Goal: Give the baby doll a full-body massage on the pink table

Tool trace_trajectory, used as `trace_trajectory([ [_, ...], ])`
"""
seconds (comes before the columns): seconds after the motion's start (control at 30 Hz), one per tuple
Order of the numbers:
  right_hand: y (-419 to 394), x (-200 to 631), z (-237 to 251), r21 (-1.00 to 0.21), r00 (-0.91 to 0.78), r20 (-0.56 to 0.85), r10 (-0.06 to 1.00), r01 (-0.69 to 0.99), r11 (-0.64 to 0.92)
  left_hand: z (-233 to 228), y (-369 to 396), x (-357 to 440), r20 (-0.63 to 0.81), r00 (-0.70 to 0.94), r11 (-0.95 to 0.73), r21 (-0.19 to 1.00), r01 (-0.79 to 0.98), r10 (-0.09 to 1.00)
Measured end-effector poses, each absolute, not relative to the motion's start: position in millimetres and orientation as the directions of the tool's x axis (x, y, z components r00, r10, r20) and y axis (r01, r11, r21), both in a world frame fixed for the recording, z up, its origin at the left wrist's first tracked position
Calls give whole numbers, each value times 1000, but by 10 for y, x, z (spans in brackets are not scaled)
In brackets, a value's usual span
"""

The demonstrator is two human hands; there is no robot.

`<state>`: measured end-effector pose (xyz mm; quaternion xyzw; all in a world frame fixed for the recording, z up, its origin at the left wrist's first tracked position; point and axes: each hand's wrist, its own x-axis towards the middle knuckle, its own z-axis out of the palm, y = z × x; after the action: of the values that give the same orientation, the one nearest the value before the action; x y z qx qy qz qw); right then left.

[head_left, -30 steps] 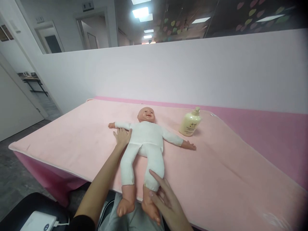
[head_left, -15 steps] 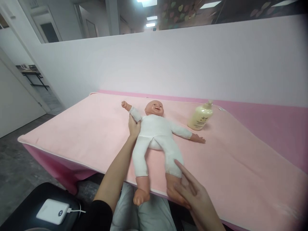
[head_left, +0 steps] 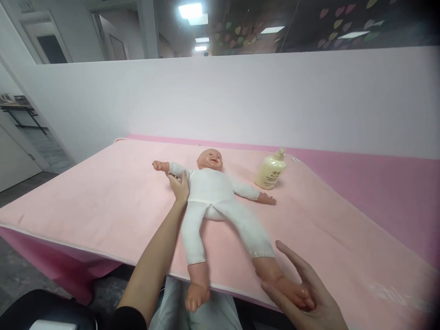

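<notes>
A baby doll [head_left: 211, 185] with a white cloth body lies on its back on a pink-covered table [head_left: 103, 197], head away from me. My left hand [head_left: 179, 187] is closed round the doll's sleeved arm at the left, beside its torso. Around the bare foot of the doll's right-side leg, my right hand [head_left: 314, 293] is cupped, the thumb against the ankle and a finger raised beside the leg. That leg is swung out to the right. The doll's other foot hangs over the table's near edge. A pale yellow pump bottle [head_left: 270, 172] stands to the right of the doll's head.
A white wall [head_left: 257, 101] with a window strip above runs behind the table. A dark chair seat [head_left: 51, 302] with a white device [head_left: 53, 325] on it is at the lower left. My legs [head_left: 202, 309] are under the table edge.
My right hand has moved from beside the doll's knee and shin to its foot, and the leg has swung outward to the right. The left hand stays at the arm. The view has shifted.
</notes>
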<state>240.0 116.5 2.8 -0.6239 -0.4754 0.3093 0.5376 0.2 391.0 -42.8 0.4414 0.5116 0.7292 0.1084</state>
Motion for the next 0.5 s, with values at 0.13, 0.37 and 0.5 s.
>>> trace_trajectory([
  [0.13,1335,2351,194,-903,477,395,785,357,237,-385,3855,-7,667,-505,-490,745,452,548],
  [0.37,2369,2063,302,-675,228,655,721,605,422,-415,3897,-67,682,21,-470,481,740,731],
  [0.5,2691,2006,455,-579,79,605,792,727,370,-415,3913,-88,676,21,-463,482,744,736],
])
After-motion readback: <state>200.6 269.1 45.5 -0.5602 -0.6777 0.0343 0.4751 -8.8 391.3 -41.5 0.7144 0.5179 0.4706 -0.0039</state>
